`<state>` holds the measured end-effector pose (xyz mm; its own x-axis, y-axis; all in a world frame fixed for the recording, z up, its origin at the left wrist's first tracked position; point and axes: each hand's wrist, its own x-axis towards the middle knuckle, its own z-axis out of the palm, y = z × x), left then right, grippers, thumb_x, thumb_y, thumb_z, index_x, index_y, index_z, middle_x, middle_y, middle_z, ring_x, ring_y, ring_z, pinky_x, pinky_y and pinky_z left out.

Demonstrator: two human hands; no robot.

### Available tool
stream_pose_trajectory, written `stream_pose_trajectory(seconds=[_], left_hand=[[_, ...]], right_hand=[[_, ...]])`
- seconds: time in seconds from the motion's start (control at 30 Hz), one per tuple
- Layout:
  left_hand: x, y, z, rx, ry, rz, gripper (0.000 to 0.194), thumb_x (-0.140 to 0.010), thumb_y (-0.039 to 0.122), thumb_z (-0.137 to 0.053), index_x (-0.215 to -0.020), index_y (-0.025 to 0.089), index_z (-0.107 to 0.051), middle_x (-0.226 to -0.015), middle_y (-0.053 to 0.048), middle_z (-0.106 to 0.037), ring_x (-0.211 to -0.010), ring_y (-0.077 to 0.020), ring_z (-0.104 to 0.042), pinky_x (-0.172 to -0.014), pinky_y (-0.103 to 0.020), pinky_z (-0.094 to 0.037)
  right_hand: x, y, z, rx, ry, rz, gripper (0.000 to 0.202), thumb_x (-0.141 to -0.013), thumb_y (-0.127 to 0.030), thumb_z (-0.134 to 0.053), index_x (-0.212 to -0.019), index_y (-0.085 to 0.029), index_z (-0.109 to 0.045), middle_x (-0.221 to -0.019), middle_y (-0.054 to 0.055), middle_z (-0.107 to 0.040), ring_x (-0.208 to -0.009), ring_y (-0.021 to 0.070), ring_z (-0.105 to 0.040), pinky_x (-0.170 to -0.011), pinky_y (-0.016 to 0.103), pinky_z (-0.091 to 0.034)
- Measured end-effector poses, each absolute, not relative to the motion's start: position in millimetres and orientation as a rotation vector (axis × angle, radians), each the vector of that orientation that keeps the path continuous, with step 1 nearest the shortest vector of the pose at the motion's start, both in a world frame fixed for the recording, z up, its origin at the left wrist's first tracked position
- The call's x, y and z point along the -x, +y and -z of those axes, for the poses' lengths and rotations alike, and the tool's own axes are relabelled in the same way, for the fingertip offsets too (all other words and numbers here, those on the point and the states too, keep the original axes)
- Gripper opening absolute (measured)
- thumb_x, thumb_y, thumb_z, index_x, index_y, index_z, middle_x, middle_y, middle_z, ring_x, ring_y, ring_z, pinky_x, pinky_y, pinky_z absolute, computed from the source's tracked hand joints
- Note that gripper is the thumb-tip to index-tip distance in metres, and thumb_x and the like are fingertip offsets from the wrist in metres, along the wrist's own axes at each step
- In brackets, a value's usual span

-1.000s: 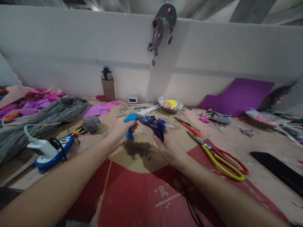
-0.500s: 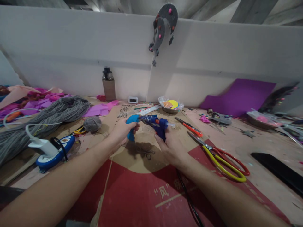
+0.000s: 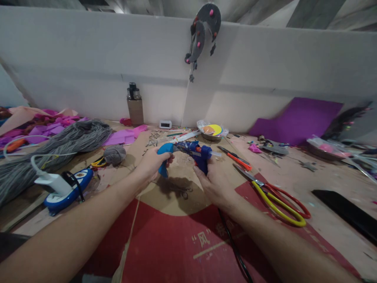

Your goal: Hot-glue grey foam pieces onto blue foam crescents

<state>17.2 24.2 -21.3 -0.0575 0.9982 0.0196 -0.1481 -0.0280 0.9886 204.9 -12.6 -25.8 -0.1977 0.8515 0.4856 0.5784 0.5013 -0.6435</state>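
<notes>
A curved piece of blue felt-like material (image 3: 165, 148) is pinched in my left hand (image 3: 155, 162), its lower end hanging below the fingers. My right hand (image 3: 216, 181) grips the handle of a blue glue gun (image 3: 201, 153), a clear glue stick (image 3: 216, 153) poking out of its back. The nozzle points left and meets or nearly meets the blue piece; contact is hard to tell. Beneath both hands lies a red and tan cardboard sheet (image 3: 165, 243), with a small looped grey item (image 3: 185, 192) in shadow on it.
Right of my right hand lie an orange utility knife (image 3: 240, 160), scissors (image 3: 273, 196) and a black phone-like slab (image 3: 344, 212). At left are a blue power strip (image 3: 70, 192), a grey yarn ball (image 3: 114, 155) and a yarn skein (image 3: 67, 145). The glue gun's black cord (image 3: 235, 251) runs toward me.
The glue gun has shifted very slightly right with my right hand. My left hand and the blue piece stay nearly still.
</notes>
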Motion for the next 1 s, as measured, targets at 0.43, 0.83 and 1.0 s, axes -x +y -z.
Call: stream_pose_trajectory(seconds=[0.43, 0.83, 1.0], left_hand=[[-16.6, 23.8, 20.6, -1.105, 1.140, -1.305, 0.005, -0.062, 0.010, -0.061, -0.064, 0.014, -0.059, -0.060, -0.002, -0.062, -0.047, -0.0082, -0.050, -0.045, -0.021, -0.037], [-13.9, 25.4, 17.2, -1.104, 1.087, -1.335, 0.008, -0.061, 0.013, -0.065, -0.065, 0.014, -0.058, -0.057, -0.001, -0.058, -0.048, -0.0086, -0.050, -0.046, -0.021, -0.037], [-10.2, 26.4, 15.9, -1.140, 1.085, -1.345, 0.009, -0.061, 0.016, -0.065, -0.065, 0.014, -0.058, -0.056, 0.000, -0.057, -0.047, -0.0085, -0.049, -0.045, -0.021, -0.037]], right_hand=[[-206.0, -11.9, 27.0, 1.161, -1.883, -0.375, 0.035, -0.089, -0.031, -0.046, -0.122, -0.018, -0.049, -0.107, 0.013, -0.066, -0.098, 0.0270, -0.063, -0.087, 0.044, -0.050], [-203.6, -14.0, 28.6, 1.136, -1.928, -0.393, 0.035, -0.089, -0.027, -0.046, -0.122, -0.017, -0.050, -0.111, 0.014, -0.065, -0.100, 0.0272, -0.062, -0.088, 0.044, -0.049], [-201.8, -16.3, 27.3, 1.146, -1.946, -0.448, 0.036, -0.087, -0.025, -0.046, -0.122, -0.015, -0.050, -0.110, 0.015, -0.065, -0.098, 0.0265, -0.063, -0.088, 0.044, -0.049]])
